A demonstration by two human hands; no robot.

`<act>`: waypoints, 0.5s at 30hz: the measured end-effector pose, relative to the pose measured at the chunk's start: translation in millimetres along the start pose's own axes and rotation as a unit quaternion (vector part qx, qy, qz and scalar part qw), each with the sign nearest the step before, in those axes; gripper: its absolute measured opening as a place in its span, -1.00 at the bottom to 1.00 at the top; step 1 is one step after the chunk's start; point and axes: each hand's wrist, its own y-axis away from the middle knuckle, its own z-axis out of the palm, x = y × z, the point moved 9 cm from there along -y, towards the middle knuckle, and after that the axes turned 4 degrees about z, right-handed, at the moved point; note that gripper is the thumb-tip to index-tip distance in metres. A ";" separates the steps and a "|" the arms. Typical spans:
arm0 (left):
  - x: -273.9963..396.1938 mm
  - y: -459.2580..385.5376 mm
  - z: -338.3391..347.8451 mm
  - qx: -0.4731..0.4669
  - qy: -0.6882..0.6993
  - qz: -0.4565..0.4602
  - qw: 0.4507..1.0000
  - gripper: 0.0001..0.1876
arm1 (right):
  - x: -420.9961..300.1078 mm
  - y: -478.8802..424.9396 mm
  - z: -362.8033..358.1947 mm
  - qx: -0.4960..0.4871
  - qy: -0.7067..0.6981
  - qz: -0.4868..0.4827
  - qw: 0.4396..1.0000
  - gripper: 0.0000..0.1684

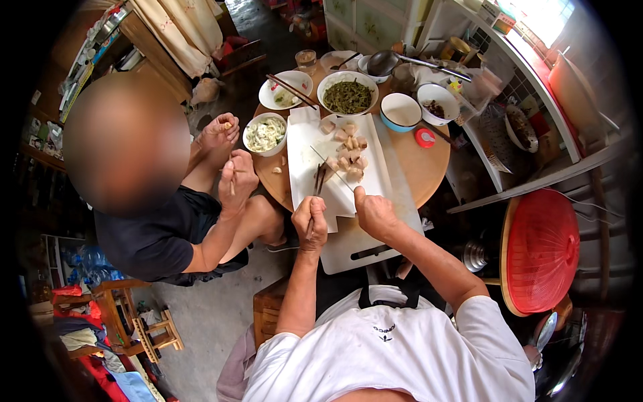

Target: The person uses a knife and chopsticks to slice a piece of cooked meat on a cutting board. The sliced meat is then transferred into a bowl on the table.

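Observation:
My left hand [310,223] grips a pair of dark chopsticks [320,180], whose tips meet a pale piece of food at the left of the pile. In my right hand [376,211] is a knife with a thin blade [334,170], which slants up and left over the white paper [306,151]. Pale, brown-edged food pieces [354,145] lie in a cluster on the paper's right half. Beneath the paper is a light cutting board [351,251] with a dark handle slot, jutting over the round wooden table's near edge. Whether the blade touches food is unclear.
On the round wooden table [432,173] stand a bowl of green vegetables [347,95], a noodle-like dish [265,134], a blue bowl [401,112] and a red lid [425,137]. Another person [150,236] sits at the left, hands raised near the table. A red mesh cover [542,251] is at right.

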 end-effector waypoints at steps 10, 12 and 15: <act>-6.7 -8.6 -2.7 -0.006 0.005 -0.039 0.999 -0.71 | -13.5 -25.7 10.1 -0.001 0.078 -0.021 0.997 -0.79; -6.3 -8.7 -2.9 -0.009 0.008 -0.051 0.999 -0.70 | -13.0 -36.2 10.7 -0.008 0.072 -0.031 0.997 -0.80; -12.5 -5.4 -7.0 0.003 0.019 -0.058 0.998 -0.69 | -11.2 -55.2 16.0 -0.013 0.027 -0.030 0.999 -0.81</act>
